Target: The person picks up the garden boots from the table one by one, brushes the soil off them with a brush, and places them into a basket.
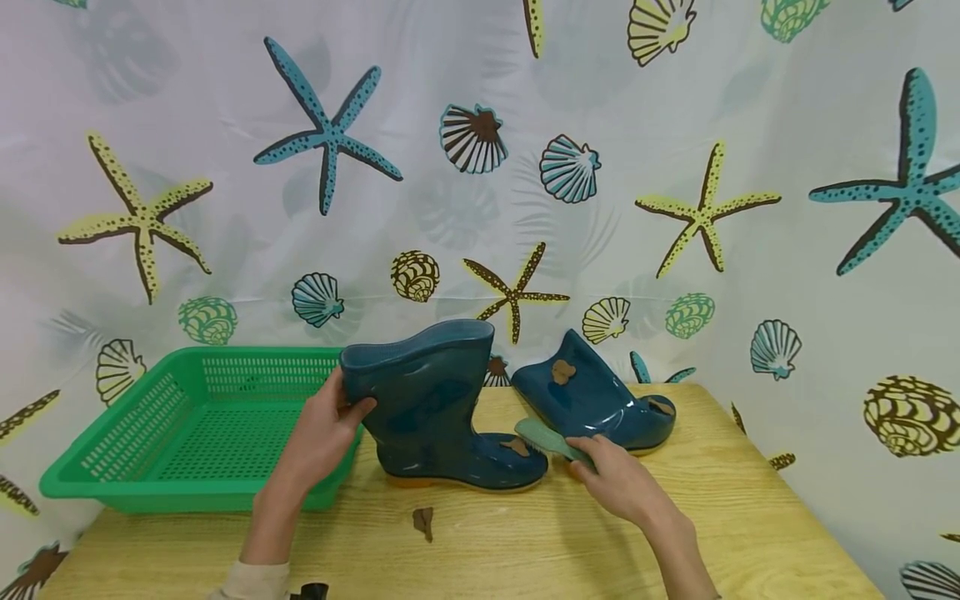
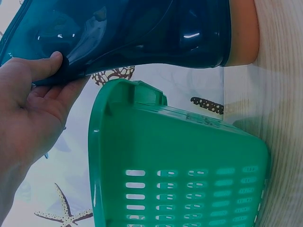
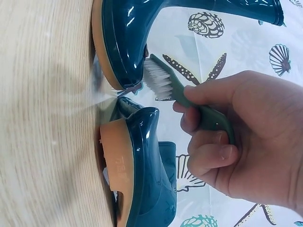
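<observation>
A dark blue rubber boot (image 1: 435, 417) stands upright on the table, its toe toward the right, with a brown mud patch (image 1: 515, 447) on the toe. My left hand (image 1: 324, 433) grips the back of its shaft near the top, thumb on the outer side. In my right hand (image 1: 618, 479) is a green scrubbing brush (image 3: 182, 94), held by its handle. Its white bristles (image 3: 157, 79) are at the boot's toe, beside the mud. Behind the brush a second blue boot (image 1: 592, 400) leans over, with brown patches on its shaft and toe.
A green plastic basket (image 1: 195, 497) with slotted walls stands on the left, close to the upright boot. One loose brown piece (image 1: 423, 522) lies on the wooden table (image 1: 495, 558) in front. A patterned curtain (image 1: 450, 225) hangs behind.
</observation>
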A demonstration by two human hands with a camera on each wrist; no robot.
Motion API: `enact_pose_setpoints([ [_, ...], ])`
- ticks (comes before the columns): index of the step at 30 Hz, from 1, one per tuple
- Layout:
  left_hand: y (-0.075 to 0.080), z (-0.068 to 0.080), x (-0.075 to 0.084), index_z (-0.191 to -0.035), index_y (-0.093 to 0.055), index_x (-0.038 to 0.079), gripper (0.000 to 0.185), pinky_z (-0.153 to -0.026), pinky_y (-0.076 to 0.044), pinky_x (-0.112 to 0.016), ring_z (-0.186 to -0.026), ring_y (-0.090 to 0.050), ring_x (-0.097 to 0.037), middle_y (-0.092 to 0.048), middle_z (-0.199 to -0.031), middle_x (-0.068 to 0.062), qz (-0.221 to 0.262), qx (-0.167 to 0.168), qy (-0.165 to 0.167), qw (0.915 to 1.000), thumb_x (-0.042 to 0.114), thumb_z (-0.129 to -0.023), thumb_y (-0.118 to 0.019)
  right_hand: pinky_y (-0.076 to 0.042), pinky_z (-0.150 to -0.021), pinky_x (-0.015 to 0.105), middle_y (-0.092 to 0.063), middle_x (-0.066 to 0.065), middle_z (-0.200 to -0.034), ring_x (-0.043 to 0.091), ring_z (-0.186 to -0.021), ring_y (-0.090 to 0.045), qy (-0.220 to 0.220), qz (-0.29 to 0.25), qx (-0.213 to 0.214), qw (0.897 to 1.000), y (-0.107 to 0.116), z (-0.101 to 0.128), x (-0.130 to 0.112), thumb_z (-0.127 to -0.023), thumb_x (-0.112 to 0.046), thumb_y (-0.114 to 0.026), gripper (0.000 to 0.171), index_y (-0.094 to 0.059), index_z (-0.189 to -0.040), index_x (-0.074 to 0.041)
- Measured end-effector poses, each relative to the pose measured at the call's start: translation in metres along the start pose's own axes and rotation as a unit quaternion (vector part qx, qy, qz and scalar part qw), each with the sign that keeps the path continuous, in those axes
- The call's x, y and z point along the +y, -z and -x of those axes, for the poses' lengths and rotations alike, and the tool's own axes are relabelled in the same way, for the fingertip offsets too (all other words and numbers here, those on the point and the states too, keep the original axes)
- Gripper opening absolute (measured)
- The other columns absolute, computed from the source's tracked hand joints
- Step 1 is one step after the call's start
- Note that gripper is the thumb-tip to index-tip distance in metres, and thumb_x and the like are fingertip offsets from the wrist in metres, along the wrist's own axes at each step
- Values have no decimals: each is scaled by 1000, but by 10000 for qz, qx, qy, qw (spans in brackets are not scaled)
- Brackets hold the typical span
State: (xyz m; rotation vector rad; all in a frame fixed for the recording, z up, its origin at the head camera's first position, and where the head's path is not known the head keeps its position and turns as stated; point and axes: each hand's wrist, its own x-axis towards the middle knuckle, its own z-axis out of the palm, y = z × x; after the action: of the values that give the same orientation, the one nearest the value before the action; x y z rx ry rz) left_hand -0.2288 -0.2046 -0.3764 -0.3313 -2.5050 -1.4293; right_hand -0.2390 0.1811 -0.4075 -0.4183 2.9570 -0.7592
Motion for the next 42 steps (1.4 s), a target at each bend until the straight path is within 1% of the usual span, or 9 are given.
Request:
enact_pose_setpoints([
  [3,0,0,0,-150,-33,10,50,-101,-50,-55,-127,-56,-40,-56,-139,-24,-19,5,15,10000,17,-104,-53,-52,-87,46,-62,11,-119,26,-107,-62,79,-21,10,10000,0,1,-1,-99,-16,-61,37,-60,-134,-6],
  [8,-1,-2,-1,-149,-33,9,50,-101,-50,-55,-128,-56,-40,-56,-139,-24,-89,11,85,9999,17,-104,-53,-52,-84,43,-63,9,-116,23,-102,-61,137,-51,63,9999,0,1,-1,-99,-16,-61,36,-61,-134,-6],
  [15,-1,-3,-4,-151,-32,11,52,-102,-50,-55,-129,-55,-40,-54,-141,-24,-118,-17,214,9997,17,-104,-53,-51,-97,52,-62,13,-127,32,-119,-59,109,-124,24,9999,-4,1,0,-99,-16,-60,36,-61,-134,-8],
  [22,-1,-4,-3,-151,-32,10,52,-102,-50,-55,-129,-55,-40,-54,-140,-23,-102,7,153,9998,17,-104,-53,-50,-99,53,-61,13,-130,35,-122,-58,224,-123,109,9996,-1,0,-2,-99,-15,-61,35,-61,-134,-8],
  [24,-1,-4,-3,-151,-31,10,51,-102,-50,-55,-128,-55,-40,-54,-140,-23,-80,4,128,9999,17,-104,-53,-51,-96,51,-62,11,-128,32,-120,-59,262,-143,71,9995,0,0,-3,-99,-15,-61,35,-62,-133,-9],
  [29,0,-4,-3,-151,-31,10,52,-102,-50,-55,-129,-55,-40,-54,-141,-24,-98,25,92,9999,17,-104,-53,-51,-82,40,-64,4,-116,19,-102,-61,412,-85,14,9991,0,0,-7,-99,-16,-61,34,-62,-133,-12],
  [36,-2,-4,-5,-152,-30,11,54,-101,-50,-55,-128,-55,-40,-55,-139,-23,-98,16,111,9999,16,-104,-54,-48,-79,38,-61,9,-115,18,-92,-55,52,20,91,9999,0,0,-4,-100,-15,-60,38,-58,-136,-6],
  [38,-2,-4,-6,-152,-30,11,54,-101,-51,-55,-128,-56,-40,-56,-139,-23,-108,25,94,9999,16,-104,-54,-48,-78,38,-61,10,-115,18,-92,-56,-44,37,7,10000,0,0,-2,-99,-15,-60,38,-58,-136,-5],
  [42,-2,-4,-5,-152,-30,11,54,-101,-51,-55,-128,-56,-40,-56,-139,-23,-113,30,85,9999,16,-104,-54,-51,-86,44,-62,11,-121,24,-105,-60,-21,3,-39,10000,-2,0,-2,-99,-16,-60,37,-59,-135,-6],
])
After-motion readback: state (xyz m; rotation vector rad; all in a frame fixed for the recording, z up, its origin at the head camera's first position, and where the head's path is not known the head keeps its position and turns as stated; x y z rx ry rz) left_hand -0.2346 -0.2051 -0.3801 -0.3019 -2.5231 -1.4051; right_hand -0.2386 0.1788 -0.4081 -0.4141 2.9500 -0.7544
